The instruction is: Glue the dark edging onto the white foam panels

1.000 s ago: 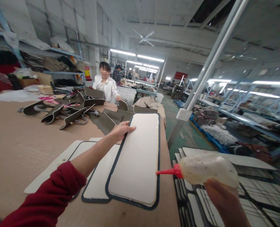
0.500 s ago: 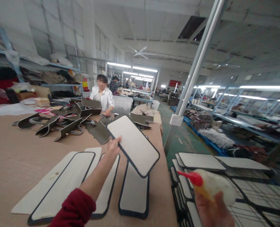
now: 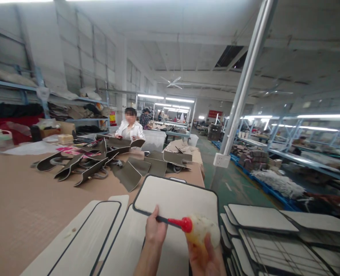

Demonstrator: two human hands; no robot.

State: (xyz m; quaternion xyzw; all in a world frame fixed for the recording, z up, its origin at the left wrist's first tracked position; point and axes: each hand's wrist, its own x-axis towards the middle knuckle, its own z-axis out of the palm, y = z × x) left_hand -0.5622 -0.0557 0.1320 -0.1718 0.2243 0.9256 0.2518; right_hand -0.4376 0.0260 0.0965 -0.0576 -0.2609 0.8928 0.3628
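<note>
My left hand [image 3: 155,229] grips the near edge of a cream panel with a dark border [image 3: 175,195], thumb on its face. The panel is raised over the table's right edge. My right hand [image 3: 204,255] is wrapped round a cloudy squeeze bottle [image 3: 206,226] with a red nozzle [image 3: 184,224]. The nozzle points left across the panel's near edge, close to my left hand; whether it touches cannot be told. Below, another dark-edged cream panel [image 3: 86,237] lies on the brown table [image 3: 12,191], and more panels lie partly hidden under my hands.
Dark olive bag pieces [image 3: 129,174] are heaped on the table's far part. Behind them is a person in a white jacket [image 3: 129,130]. Stacked panels [image 3: 262,216] stand at the right, below a metal post [image 3: 241,84] with a socket box [image 3: 221,160].
The held panel has turned nearly level and come lower and nearer. My right hand has brought the bottle left, from above the stacks to the panel. The view has tilted up slightly.
</note>
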